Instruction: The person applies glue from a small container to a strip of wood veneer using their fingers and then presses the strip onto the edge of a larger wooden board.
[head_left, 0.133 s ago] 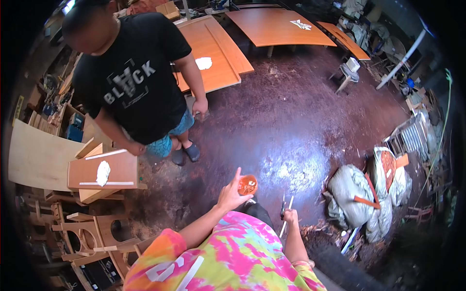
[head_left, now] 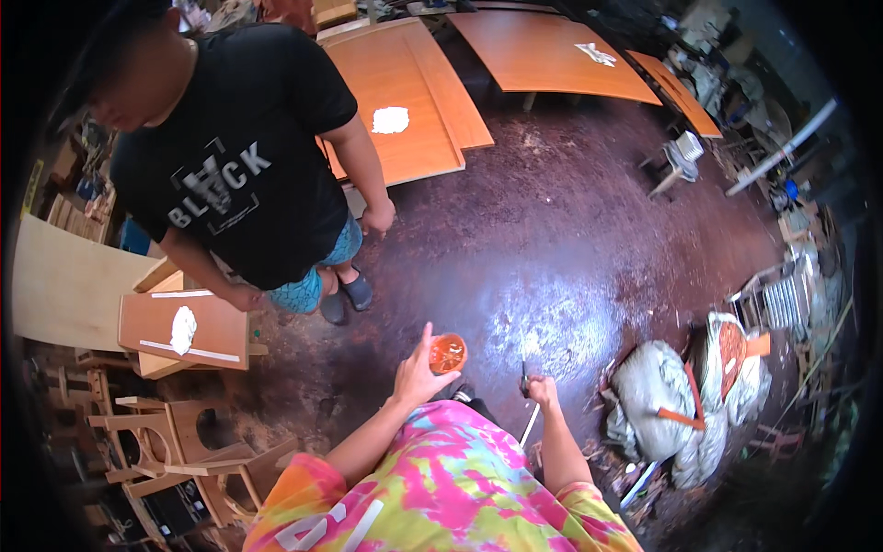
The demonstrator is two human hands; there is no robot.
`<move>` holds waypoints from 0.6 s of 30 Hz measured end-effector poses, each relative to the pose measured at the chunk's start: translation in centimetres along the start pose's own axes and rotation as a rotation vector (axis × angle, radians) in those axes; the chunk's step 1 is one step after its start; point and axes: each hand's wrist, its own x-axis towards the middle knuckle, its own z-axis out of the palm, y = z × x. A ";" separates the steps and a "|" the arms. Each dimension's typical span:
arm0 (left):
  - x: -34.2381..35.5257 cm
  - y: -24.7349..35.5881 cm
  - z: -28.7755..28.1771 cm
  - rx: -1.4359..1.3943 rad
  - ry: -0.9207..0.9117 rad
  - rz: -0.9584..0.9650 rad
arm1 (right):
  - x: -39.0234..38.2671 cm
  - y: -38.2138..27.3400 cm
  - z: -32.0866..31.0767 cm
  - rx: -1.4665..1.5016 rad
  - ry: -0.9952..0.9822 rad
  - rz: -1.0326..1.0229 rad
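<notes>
My left hand (head_left: 417, 375) is closed around a round cup (head_left: 448, 353) of orange-tinted, shiny contents, held out in front of my body. The index finger points up along its side. In my right hand (head_left: 543, 391), lower and to the right, the fingers are wrapped round a thin dark tool (head_left: 525, 383) with a narrow tip pointing away from me. Its exact kind is too small to tell. A slim white stick (head_left: 531, 426) shows just under that hand; I cannot tell whether the hand holds it.
A person (head_left: 239, 156) in a black shirt stands at the left, arms lowered. Orange-brown panels (head_left: 552, 55) lie at the back, and a smaller panel (head_left: 152, 317) with a white cloth (head_left: 184, 329) at left. Wooden frames (head_left: 175, 432) stand near left, grey sacks (head_left: 653, 400) at right, a stool (head_left: 676, 161) far right.
The view has shifted slightly, so the far panels sit more to the right. Both hands appear a little farther left, the cup still in my left hand and the tool in my right.
</notes>
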 end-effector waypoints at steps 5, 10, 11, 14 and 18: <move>17.0 -5.5 3.7 -0.079 0.186 -0.184 | 14.1 -18.8 -2.4 -0.369 0.052 -0.281; 40.8 -11.1 6.5 -0.150 0.438 -0.250 | 31.1 -36.7 -4.0 -0.371 0.036 -0.303; 45.9 -12.4 6.4 -0.116 0.500 -0.240 | 34.5 -39.4 -4.1 -0.450 0.066 -0.354; 59.2 -16.1 4.7 -0.149 0.696 -0.153 | 44.4 -47.8 -3.7 -0.405 0.146 -0.522; 69.7 -21.1 2.4 -0.126 0.805 -0.119 | 54.1 -58.4 -0.9 -0.331 0.153 -0.711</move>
